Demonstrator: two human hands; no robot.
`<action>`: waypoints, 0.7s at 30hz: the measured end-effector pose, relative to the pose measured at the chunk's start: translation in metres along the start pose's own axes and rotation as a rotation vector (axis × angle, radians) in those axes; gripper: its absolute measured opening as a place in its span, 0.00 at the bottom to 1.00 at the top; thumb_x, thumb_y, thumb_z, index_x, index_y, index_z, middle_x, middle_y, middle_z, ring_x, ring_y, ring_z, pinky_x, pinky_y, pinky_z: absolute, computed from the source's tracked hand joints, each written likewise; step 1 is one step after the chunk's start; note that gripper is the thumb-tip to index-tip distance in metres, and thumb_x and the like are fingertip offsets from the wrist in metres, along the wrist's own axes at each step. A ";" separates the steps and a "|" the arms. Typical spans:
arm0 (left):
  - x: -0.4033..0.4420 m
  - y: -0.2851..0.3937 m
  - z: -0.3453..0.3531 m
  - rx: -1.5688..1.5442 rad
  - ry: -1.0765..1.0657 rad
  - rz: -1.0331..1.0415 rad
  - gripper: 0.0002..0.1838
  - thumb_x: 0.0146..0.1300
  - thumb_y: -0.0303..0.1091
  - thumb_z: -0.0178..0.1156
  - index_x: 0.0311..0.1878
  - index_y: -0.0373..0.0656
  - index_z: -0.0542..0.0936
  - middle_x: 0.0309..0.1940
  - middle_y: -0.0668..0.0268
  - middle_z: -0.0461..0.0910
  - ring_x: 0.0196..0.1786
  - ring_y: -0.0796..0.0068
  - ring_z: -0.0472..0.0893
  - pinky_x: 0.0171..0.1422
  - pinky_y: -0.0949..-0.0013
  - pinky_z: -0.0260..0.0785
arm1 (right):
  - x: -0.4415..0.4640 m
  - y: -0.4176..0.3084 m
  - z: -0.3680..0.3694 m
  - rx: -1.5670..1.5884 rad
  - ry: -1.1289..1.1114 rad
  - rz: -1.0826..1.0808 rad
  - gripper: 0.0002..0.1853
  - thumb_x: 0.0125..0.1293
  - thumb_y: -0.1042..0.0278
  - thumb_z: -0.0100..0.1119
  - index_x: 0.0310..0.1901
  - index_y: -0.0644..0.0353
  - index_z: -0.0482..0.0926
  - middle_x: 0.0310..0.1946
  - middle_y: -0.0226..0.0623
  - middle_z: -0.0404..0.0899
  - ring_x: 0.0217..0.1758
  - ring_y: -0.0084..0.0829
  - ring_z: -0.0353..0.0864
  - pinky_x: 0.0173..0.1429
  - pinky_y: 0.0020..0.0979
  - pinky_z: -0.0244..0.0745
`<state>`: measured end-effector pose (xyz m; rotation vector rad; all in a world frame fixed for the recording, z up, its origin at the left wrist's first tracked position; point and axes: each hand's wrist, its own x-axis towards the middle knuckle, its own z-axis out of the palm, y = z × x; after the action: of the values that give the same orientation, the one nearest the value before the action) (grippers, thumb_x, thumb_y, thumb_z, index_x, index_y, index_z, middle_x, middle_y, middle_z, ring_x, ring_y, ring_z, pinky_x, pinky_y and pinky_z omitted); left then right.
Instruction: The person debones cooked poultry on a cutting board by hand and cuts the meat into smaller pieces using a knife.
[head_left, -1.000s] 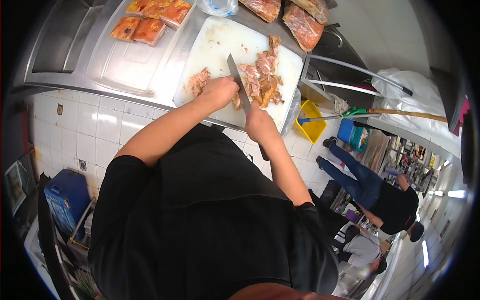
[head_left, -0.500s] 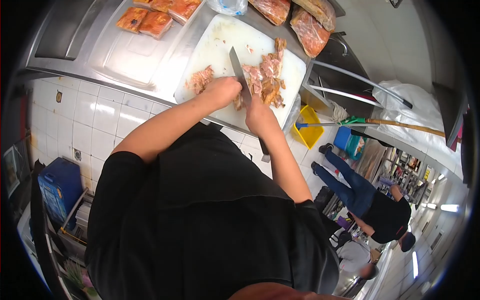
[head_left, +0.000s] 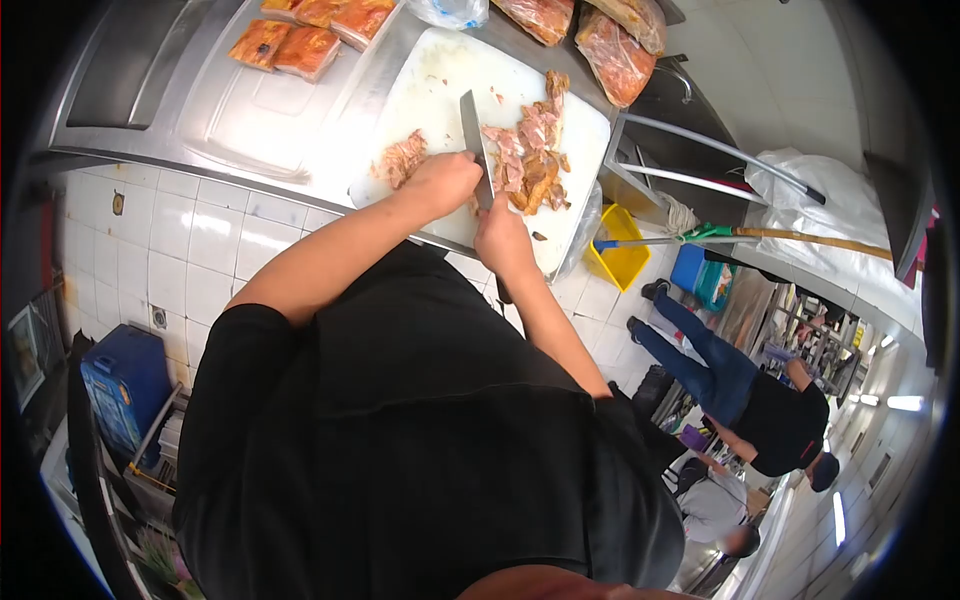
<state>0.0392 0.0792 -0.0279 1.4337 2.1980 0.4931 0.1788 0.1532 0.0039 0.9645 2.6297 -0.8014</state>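
My right hand [head_left: 502, 238] is closed around the handle of a large knife [head_left: 472, 128], its blade pointing away from me over a white cutting board [head_left: 415, 95]. Just left of the blade, my left hand [head_left: 445, 185] is closed, knuckles up, against a piece of meat [head_left: 472, 204] that shows only in part below the fingers. Shredded meat [head_left: 401, 158] lies in a small pile beyond my left wrist. To the right of the blade, a long heap of browned meat chunks [head_left: 538, 145] spreads across the board.
Slabs of orange-skinned meat [head_left: 305, 50] sit at the back left near a clear plastic tray [head_left: 262, 135]. Wrapped meat [head_left: 615, 65] lies at the back right. A yellow bucket [head_left: 618, 262] and mop pole stand right of the counter. Two people [head_left: 775, 420] are off to the right.
My right hand has shifted slightly left with the knife, nearer my left hand, and the blade stands straighter. A small dark scrap now shows on the board beside my right hand.
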 end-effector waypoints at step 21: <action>-0.014 -0.004 0.006 -0.066 0.111 0.110 0.08 0.57 0.26 0.54 0.35 0.41 0.83 0.39 0.57 0.79 0.42 0.55 0.83 0.46 0.54 0.77 | -0.003 -0.012 -0.037 0.004 0.042 -0.162 0.14 0.65 0.71 0.49 0.48 0.73 0.68 0.32 0.69 0.79 0.38 0.66 0.80 0.45 0.57 0.74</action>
<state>0.0444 0.0648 -0.0328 1.5312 2.1734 0.6924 0.1724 0.1647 0.0409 0.7851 2.7717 -0.8312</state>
